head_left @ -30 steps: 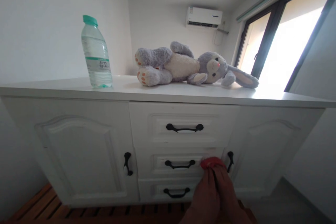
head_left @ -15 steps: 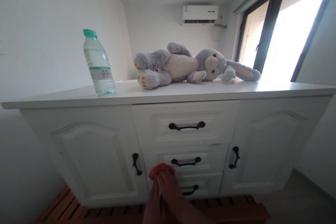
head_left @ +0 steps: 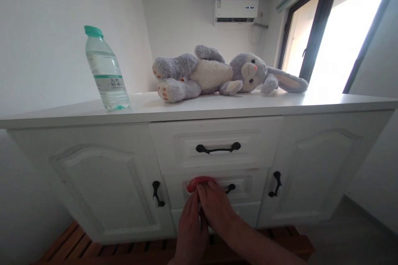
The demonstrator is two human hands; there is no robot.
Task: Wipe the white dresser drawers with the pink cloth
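Both my hands, left hand and right hand, pinch the red cloth against the middle drawer; the drawer's shut.

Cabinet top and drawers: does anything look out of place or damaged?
The plush rabbit lies on its side on the cabinet. The bottle stands upright, capped. Both hands hold a red thing before the middle drawer. No spill or damage shows.
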